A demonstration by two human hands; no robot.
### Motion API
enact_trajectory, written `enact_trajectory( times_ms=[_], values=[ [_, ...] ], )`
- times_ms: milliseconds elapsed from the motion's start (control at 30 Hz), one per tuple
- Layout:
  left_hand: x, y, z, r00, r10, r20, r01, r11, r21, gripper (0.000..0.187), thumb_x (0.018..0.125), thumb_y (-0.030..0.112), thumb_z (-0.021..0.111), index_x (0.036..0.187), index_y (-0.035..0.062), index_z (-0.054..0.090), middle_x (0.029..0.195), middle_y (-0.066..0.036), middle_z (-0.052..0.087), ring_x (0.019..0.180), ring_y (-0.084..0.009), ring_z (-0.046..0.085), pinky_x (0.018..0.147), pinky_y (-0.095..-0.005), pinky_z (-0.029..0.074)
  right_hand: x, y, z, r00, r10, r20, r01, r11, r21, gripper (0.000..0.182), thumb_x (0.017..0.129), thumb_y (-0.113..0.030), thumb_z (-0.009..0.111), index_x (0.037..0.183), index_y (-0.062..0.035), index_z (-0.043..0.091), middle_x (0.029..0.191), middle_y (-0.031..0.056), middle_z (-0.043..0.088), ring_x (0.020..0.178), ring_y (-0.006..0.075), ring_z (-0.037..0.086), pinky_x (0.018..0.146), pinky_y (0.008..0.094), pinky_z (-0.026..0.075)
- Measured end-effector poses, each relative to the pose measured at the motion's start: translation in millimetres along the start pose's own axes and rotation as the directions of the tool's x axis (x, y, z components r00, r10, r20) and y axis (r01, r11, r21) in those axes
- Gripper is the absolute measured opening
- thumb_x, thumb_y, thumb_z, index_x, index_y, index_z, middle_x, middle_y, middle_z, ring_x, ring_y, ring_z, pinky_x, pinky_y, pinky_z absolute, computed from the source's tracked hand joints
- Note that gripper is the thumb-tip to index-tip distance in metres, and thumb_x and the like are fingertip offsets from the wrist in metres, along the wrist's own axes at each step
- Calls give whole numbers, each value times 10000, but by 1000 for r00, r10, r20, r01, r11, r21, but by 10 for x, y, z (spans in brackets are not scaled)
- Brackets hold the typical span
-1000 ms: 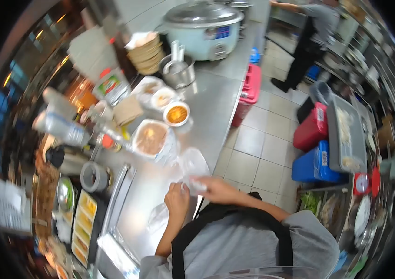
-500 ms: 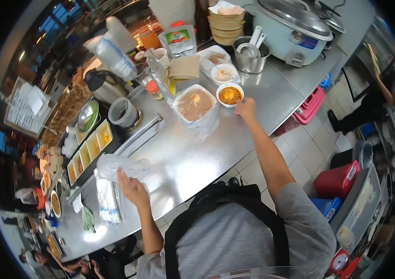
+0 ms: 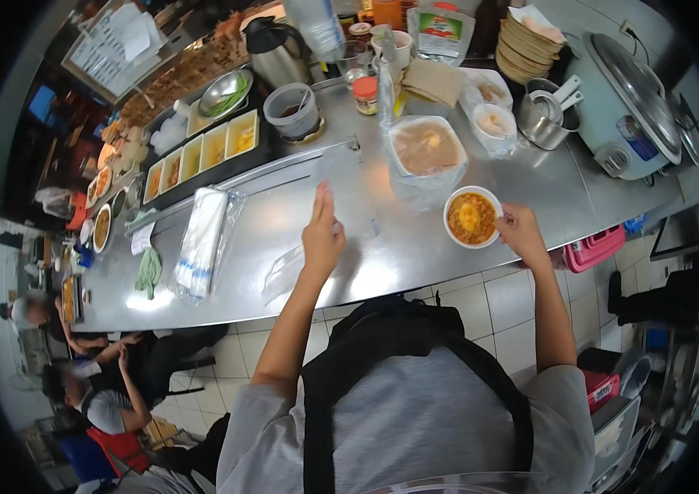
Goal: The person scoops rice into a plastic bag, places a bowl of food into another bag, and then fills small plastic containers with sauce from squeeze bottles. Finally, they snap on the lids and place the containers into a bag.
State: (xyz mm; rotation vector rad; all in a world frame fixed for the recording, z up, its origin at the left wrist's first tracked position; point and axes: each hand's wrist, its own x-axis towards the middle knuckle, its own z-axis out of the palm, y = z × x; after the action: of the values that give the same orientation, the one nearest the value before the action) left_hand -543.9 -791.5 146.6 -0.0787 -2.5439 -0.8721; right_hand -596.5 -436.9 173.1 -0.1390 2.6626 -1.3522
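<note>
My right hand (image 3: 522, 235) pinches the rim of a small white bowl (image 3: 473, 217) near the counter's front edge. Reddish-brown food with a yellow, egg-like piece in the middle fills the bowl. A thin clear plastic bag (image 3: 283, 273) hangs at my left hand (image 3: 324, 235), its film hard to make out against the metal. Two fingers of that hand point forward together, while the others curl in around the film. Beyond the bowl stands a square tub (image 3: 430, 146) wrapped in plastic, and beside it a smaller plastic-wrapped bowl (image 3: 493, 125).
A pack of plastic bags (image 3: 203, 243) lies on the steel counter (image 3: 399, 267) to the left. Behind are a row of food trays (image 3: 205, 154), a thermal jug (image 3: 277, 53), and a steel pot (image 3: 548, 115) with ladles beside a rice cooker (image 3: 629, 115). People sit at lower left.
The view has turned and moved left along the counter. My left hand has brought the plastic bag closer to the bowl. The bowl, in my right hand, is nearer the front edge.
</note>
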Motion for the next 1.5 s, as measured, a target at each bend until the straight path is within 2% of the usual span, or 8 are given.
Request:
enact_trajectory(
  times_ms=[167, 433, 533, 867, 1133, 1333, 1433, 1500],
  values=[
    [-88, -91, 196, 991, 53, 121, -49, 998, -32, 659, 652, -78, 438, 1294, 36, 342, 1395, -94, 291, 775, -289, 597, 595, -313, 489, -94, -506, 372, 930, -116, 350, 62, 985, 161, 697, 737, 6, 519, 1373, -133, 271, 682, 26, 546, 535, 63, 468, 465, 217, 432],
    [-167, -190, 114, 908, 300, 291, -239, 944, -227, 643, 692, -73, 455, 1299, 114, 357, 1414, -88, 240, 969, -339, 550, 761, -364, 485, 54, -746, 1064, 727, -223, 650, 204, 973, 106, 838, 697, -28, 540, 1406, -134, 107, 598, 85, 516, 487, 151, 509, 509, 283, 446],
    [-188, -149, -8, 855, 179, 487, -59, 966, -252, 616, 723, -63, 496, 1298, 122, 372, 1409, -100, 257, 1114, -329, 476, 868, -338, 455, 134, -630, 1267, 726, -256, 638, 229, 965, 126, 828, 709, -24, 536, 1408, -147, 109, 589, 59, 508, 481, 122, 485, 488, 257, 428],
    [-213, -138, -185, 789, 121, 602, -186, 981, 47, 706, 668, -73, 451, 1323, 152, 316, 1395, -27, 297, 917, -313, 575, 716, -381, 497, 375, -486, 1515, 791, -332, 514, 256, 943, 215, 561, 705, -22, 522, 1257, -3, 427, 539, 83, 532, 422, 126, 508, 450, 261, 432],
    [-264, -94, -162, 761, 78, 644, -166, 983, 77, 841, 617, -51, 531, 1370, 166, 223, 1399, -58, 285, 821, -338, 587, 666, -382, 493, 307, -525, 1662, 912, -178, 369, 77, 959, 272, 606, 736, -18, 521, 1313, -15, 334, 555, 53, 520, 421, 103, 509, 411, 234, 421],
    [-334, -128, -61, 827, 166, 537, -156, 986, -63, 833, 624, -51, 537, 1372, 154, 231, 1393, -131, 275, 808, -349, 583, 668, -392, 489, 280, -482, 1976, 955, -42, 293, -71, 928, 367, 645, 780, -21, 514, 1362, -35, 238, 560, 40, 508, 428, 99, 508, 395, 223, 426],
    [-381, -198, 10, 900, 302, 315, -327, 945, 27, 757, 655, -33, 500, 1359, 117, 267, 1393, -137, 281, 1041, -345, 508, 880, -352, 421, 249, -517, 2059, 963, 28, 267, -129, 921, 368, 639, 784, -23, 511, 1361, -28, 236, 565, 48, 514, 427, 102, 510, 395, 226, 430],
    [-366, -298, -55, 963, 60, 264, 10, 967, -255, 710, 657, -41, 454, 1340, 114, 336, 1339, -176, 365, 1125, -306, 462, 950, -325, 350, 247, -571, 2022, 966, 53, 253, -142, 926, 350, 642, 781, -18, 508, 1361, -25, 233, 569, 52, 518, 427, 103, 510, 395, 227, 432]
  ],
)
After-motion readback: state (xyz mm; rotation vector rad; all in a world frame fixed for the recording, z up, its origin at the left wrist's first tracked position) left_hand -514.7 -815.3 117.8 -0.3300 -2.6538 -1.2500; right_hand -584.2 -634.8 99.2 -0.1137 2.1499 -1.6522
